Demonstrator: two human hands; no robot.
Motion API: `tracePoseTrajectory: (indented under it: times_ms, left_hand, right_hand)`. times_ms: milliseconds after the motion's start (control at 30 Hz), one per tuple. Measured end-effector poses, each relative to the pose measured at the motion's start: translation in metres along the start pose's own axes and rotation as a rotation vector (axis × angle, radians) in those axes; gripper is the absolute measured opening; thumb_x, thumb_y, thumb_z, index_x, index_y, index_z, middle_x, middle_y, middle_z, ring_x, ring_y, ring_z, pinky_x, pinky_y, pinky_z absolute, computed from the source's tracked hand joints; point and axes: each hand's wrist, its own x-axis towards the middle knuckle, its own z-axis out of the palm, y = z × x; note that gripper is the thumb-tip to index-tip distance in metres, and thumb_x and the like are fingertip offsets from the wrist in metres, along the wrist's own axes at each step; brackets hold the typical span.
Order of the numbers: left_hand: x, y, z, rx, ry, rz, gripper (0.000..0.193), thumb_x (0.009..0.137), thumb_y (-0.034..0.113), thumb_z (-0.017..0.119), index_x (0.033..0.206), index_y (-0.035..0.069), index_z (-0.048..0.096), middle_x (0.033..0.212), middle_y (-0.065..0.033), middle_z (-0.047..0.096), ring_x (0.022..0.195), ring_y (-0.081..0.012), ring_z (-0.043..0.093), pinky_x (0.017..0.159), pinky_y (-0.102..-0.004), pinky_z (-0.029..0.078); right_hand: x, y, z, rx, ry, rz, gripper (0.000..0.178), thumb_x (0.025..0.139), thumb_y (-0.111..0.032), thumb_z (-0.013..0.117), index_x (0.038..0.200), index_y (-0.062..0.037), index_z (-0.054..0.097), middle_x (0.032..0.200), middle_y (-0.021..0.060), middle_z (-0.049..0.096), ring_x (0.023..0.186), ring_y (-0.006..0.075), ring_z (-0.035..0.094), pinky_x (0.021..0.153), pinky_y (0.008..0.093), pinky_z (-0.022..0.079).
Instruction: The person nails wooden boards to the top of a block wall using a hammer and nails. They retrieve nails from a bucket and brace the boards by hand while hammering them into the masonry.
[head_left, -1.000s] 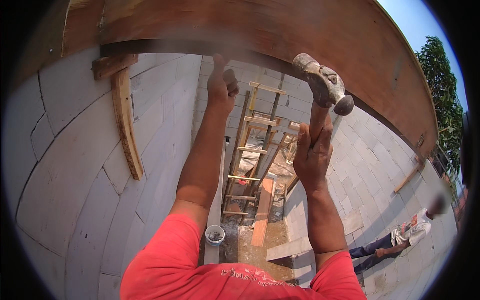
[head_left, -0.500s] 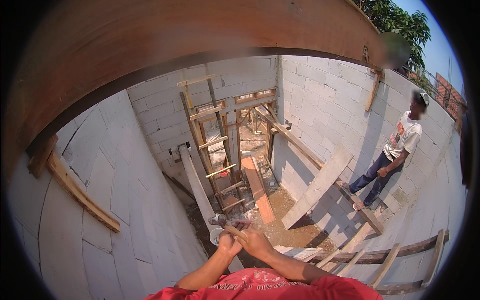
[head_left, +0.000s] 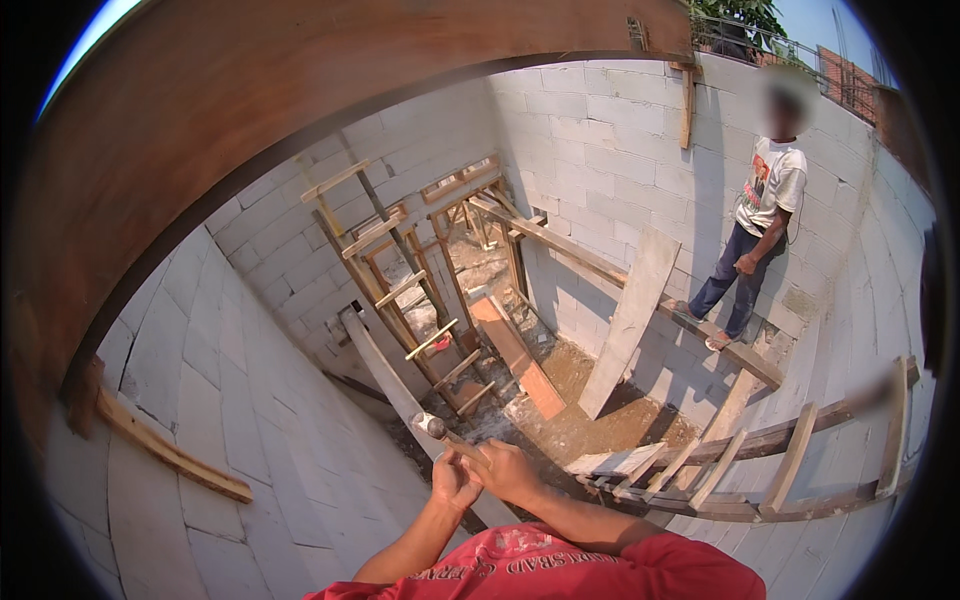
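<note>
Hammer (head_left: 437, 430) sits low centre, held in front of the chest, metal head up-left, wooden handle running down-right into the hands. Right hand (head_left: 510, 470) fingers wrapped tight round the handle; left hand (head_left: 453, 483) just beside it, touching, fingers curled, can't tell if it grips the handle too. Below: block-walled pit w/ a wooden ladder (head_left: 400, 290) against the far wall, planks on dirt floor. Another person (head_left: 755, 235) stands on a plank (head_left: 640, 290) along the right wall, well apart.
</note>
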Motion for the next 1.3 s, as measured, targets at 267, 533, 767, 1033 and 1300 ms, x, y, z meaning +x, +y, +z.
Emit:
tracePoseTrajectory:
  times_ms: [267, 533, 767, 1033, 1300]
  left_hand:
    - [-0.049, 0.007, 0.037, 1.150, 0.074, 0.729, 0.022, 0.095, 0.014, 0.071, 0.116, 0.007, 0.072, 0.088, -0.0062, 0.069, 0.077, -0.0199, 0.066, 0.071, -0.0350, 0.055]
    - [-0.057, 0.029, 0.038, 1.842, -0.216, 1.116, 0.025, 0.081, 0.004, 0.079, 0.106, 0.009, 0.078, 0.102, -0.0101, 0.072, 0.087, -0.0304, 0.072, 0.075, -0.0421, 0.059]
    - [-0.052, 0.031, 0.036, 1.810, -0.366, 1.093, 0.021, 0.083, 0.007, 0.081, 0.103, 0.006, 0.076, 0.091, -0.0097, 0.071, 0.080, -0.0272, 0.070, 0.070, -0.0385, 0.056]
    - [-0.063, 0.039, 0.061, 0.751, -0.144, 0.490, 0.041, 0.093, 0.012, 0.079, 0.128, 0.004, 0.061, 0.090, 0.0011, 0.062, 0.062, -0.0049, 0.043, 0.050, -0.0230, 0.031]
    - [-0.050, 0.088, 0.119, 0.641, -0.091, 0.579, 0.041, 0.096, 0.017, 0.076, 0.131, -0.002, 0.065, 0.101, -0.0039, 0.070, 0.066, -0.0032, 0.047, 0.053, -0.0199, 0.031]
  right_hand:
    - [0.002, 0.001, 0.001, 0.172, 0.019, 0.201, 0.029, 0.092, -0.030, 0.076, 0.098, -0.0034, 0.068, 0.091, 0.0224, 0.072, 0.089, 0.0428, 0.071, 0.074, 0.0489, 0.054]
    - [0.008, 0.010, -0.018, 0.180, -0.057, 0.422, 0.042, 0.078, -0.033, 0.090, 0.094, -0.0032, 0.065, 0.079, 0.0148, 0.071, 0.073, 0.0287, 0.070, 0.070, 0.0404, 0.054]
    - [0.011, 0.008, -0.013, 0.312, -0.003, 0.356, 0.039, 0.081, -0.030, 0.090, 0.090, -0.0030, 0.063, 0.072, 0.0070, 0.067, 0.063, 0.0167, 0.065, 0.059, 0.0334, 0.051]
    - [0.026, -0.017, -0.032, 0.535, 0.024, 0.313, 0.034, 0.088, -0.021, 0.086, 0.103, -0.0047, 0.060, 0.067, -0.0006, 0.058, 0.046, 0.0087, 0.051, 0.041, 0.0260, 0.037]
    - [0.025, -0.003, -0.039, 0.701, 0.082, 0.341, 0.030, 0.099, -0.023, 0.071, 0.116, -0.0043, 0.055, 0.075, 0.0022, 0.055, 0.047, 0.0089, 0.048, 0.042, 0.0252, 0.041]
